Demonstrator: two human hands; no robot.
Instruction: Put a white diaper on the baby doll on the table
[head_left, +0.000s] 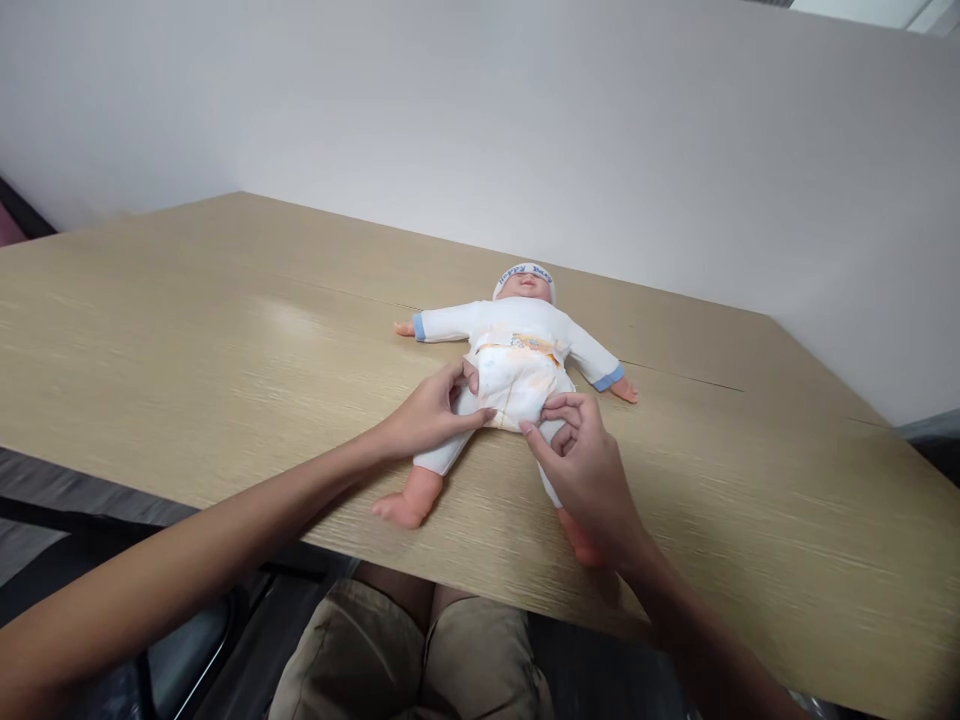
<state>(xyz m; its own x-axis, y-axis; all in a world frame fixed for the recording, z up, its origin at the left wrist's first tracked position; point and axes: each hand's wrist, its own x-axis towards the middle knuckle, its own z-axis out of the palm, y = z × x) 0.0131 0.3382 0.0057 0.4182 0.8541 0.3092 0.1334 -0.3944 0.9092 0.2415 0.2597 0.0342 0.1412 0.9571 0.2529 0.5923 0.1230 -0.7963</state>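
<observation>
In the head view, both bare hands are at the lower part of a diaper (517, 380) worn by a baby doll (510, 318), which lies on its back on the wood-grain bench (225, 330), head away from the hands and feet towards the person. The left hand (426, 412) is at one leg opening: its thumb stretches along the bottom edge of the diaper, and its fingers curl against the side, apart from the thumb tip. The right hand (586, 455) is at the opposite leg opening, with thumb and forefinger bent towards each other at the edge and the remaining fingers folded in. Both are touching the diaper, but whether either has the material pinched tight cannot be told. Between the hands runs the white front of the diaper, with a faint yellowish line down its middle; just beyond them is its orange-patterned waistband (536, 345), across the doll's belly. The doll's white outfit shows beyond the waistband, its sleeves spread to either side past the hands and ending in blue cuffs (609, 378). Farther off, the doll's head wears a white hat (525, 270) with blue lettering. One bare doll foot (412, 498) sticks out nearer the person than the left hand; the other is partly hidden beneath the right. A pale wall (480, 130) rises behind the bench, well beyond the hands, and khaki shorts (375, 645) show below them, under the near edge.
</observation>
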